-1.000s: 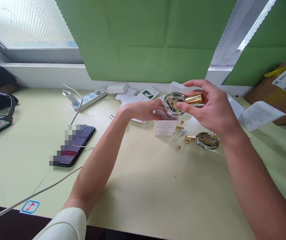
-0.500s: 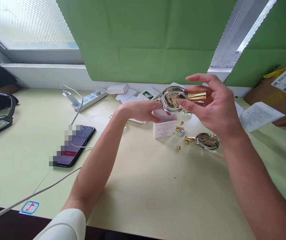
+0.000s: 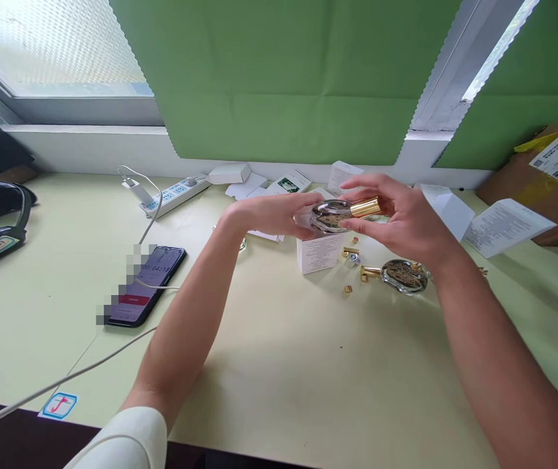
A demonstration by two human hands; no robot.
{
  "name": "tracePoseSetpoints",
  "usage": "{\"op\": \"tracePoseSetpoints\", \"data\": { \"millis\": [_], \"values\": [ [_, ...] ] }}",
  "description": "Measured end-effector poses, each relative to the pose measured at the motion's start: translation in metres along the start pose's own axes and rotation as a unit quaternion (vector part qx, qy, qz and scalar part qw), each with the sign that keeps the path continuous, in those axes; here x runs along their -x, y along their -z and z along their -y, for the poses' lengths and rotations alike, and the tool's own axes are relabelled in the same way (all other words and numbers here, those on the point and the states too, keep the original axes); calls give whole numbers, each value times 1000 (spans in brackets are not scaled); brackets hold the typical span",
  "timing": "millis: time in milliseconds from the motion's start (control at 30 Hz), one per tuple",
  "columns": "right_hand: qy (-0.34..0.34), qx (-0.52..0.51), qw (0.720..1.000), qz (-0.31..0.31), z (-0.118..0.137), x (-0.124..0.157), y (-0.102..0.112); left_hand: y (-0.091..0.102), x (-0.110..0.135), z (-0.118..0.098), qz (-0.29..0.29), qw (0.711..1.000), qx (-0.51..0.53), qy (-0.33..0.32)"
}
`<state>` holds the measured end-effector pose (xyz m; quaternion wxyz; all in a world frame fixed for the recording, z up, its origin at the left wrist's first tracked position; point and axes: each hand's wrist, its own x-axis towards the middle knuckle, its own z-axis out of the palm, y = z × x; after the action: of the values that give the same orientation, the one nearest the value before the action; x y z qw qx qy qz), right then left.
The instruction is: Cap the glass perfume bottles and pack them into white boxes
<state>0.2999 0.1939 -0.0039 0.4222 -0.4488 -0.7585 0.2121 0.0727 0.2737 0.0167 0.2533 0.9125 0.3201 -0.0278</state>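
Observation:
A clear perfume bottle (image 3: 328, 217) with a gold sprayer neck is in my right hand (image 3: 403, 212), pinched between thumb and fingers and lying tilted. Directly below it stands a small white box (image 3: 318, 255) with print on its front. My left hand (image 3: 276, 216) grips that box near its top left; the bottle hides the box's opening and some of the fingers. Another perfume bottle (image 3: 403, 277) lies on the table under my right forearm. Beside the box are small gold parts (image 3: 348, 288) and a shiny piece (image 3: 353, 259).
White paper pieces (image 3: 508, 228) and a cardboard carton (image 3: 542, 195) are on the right. Along the back stand a power strip (image 3: 176, 195) and a flat white box (image 3: 230, 173). A phone (image 3: 144, 286) with a cable lies left of my forearm, past it a headset (image 3: 0, 218).
My right hand has brought the perfume bottle down and slightly left, from above the white box to its top. My left hand stays at the box.

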Motion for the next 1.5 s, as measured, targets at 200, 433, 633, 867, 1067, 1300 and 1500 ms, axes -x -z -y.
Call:
{"op": "tracePoseSetpoints", "data": {
  "millis": [200,433,633,867,1067,1300,1500],
  "values": [
    [-14,-2,1000,8,-1,-2,0,0,1,-3,1,1000,1,-24],
    [-36,3,999,12,-3,-2,1,-1,0,-4,1,999,1,-35],
    [-26,25,999,2,1,-2,-4,-1,0,-7,-6,1000,-11,-19],
    [1,77,997,16,7,-2,-16,2,3,-14,3,999,-40,-1],
    [-18,130,990,47,3,-2,-27,2,5,-10,3,999,-40,7],
    [-26,128,989,73,2,-2,-33,1,5,-6,3,999,-32,2],
    [-6,140,984,111,4,-2,-33,0,4,-7,3,999,-37,-1]
  ]
}}
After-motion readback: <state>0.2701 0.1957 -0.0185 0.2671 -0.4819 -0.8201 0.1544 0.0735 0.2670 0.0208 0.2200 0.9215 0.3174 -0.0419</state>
